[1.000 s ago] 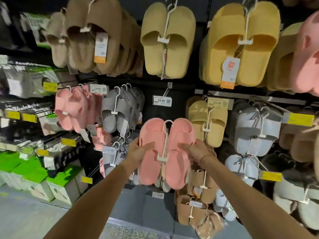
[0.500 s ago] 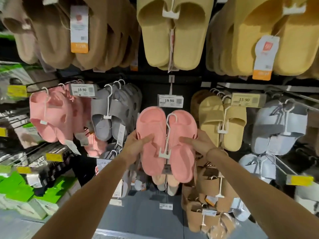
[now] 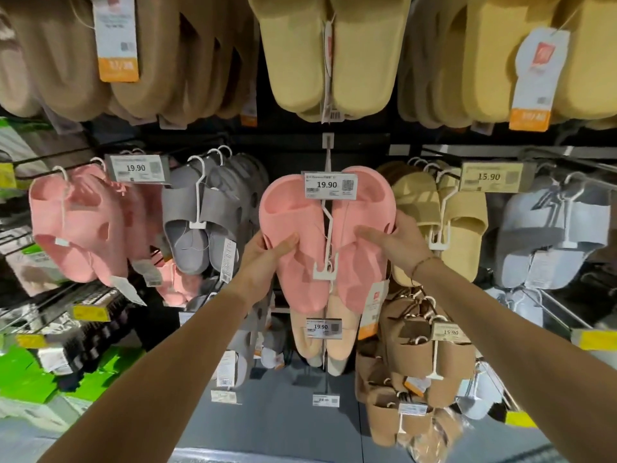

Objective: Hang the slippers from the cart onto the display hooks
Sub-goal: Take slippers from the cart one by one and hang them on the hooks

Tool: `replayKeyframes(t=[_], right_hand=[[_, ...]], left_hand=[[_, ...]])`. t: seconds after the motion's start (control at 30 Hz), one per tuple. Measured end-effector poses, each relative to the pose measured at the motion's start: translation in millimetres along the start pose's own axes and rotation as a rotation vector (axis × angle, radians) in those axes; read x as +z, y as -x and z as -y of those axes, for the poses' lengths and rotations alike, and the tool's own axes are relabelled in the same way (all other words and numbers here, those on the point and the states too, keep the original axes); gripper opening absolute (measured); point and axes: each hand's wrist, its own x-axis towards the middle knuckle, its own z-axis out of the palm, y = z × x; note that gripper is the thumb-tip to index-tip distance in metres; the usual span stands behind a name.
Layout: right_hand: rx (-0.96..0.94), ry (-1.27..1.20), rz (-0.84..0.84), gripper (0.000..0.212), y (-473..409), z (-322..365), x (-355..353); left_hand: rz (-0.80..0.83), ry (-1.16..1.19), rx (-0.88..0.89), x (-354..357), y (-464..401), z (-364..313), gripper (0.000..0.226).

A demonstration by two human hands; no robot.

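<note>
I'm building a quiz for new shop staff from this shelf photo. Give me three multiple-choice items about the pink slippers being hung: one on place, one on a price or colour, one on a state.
1. Where are the pink slippers being held?
A. Between the grey slippers and the beige slippers
B. In the top row
C. On the floor

2. What does the price tag in front of their tops read?
A. 15.90
B. 19.90
C. 9.90

3. How are they being held?
A. By one hand only
B. By nobody
C. By both hands, one on each slipper

Answers: 1 A, grey pairs hang on one side and beige on the other. 2 B, the tag's digits are legible. 3 C, the left hand grips the left slipper and the right hand grips the right one.
</note>
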Motion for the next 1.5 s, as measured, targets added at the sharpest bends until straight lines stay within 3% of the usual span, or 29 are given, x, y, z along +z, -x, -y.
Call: replayKeyframes(t=[0.2, 0.5, 0.73, 0.87, 1.1, 1.4, 1.5], right_hand=[[0.060, -0.029, -0.043, 0.042, -25.5, -4.4, -0.3], [0.128, 0.157, -0.055, 0.050, -55.5, -20.4, 13.1], [0.011, 0.062, 0.121, 0.049, -20.4, -32.0, -2.7], [-0.054, -0.022, 0.121, 0.055, -4.6, -22.7, -5.9], [-0.084, 0.005, 0.044, 0.047, -3.4, 2.9, 0.1], [0.023, 0.036, -0.007, 0.047, -16.2, -4.1, 11.5], [0.028, 0.064, 0.019, 0.047, -13.7, -5.1, 13.1]], left_hand=[[-0.053, 0.015, 0.000, 10.2, -23.8, -7.5, 0.042], [-0.224, -0.047, -0.067, 7.8, -54.8, 11.0, 0.035], [0.074, -0.046, -0.050, -19.8, -26.0, 30.4, 0.049], [0.131, -0.010, -0.057, -21.3, -12.1, 23.8, 0.059], [0.089, 0.050, -0.036, -11.4, -0.8, -0.9, 0.057], [-0.048, 0.148, -0.124, -11.1, -8.9, 7.1, 0.062], [-0.011, 0.129, -0.126, -18.8, -6.2, 12.9, 0.065]])
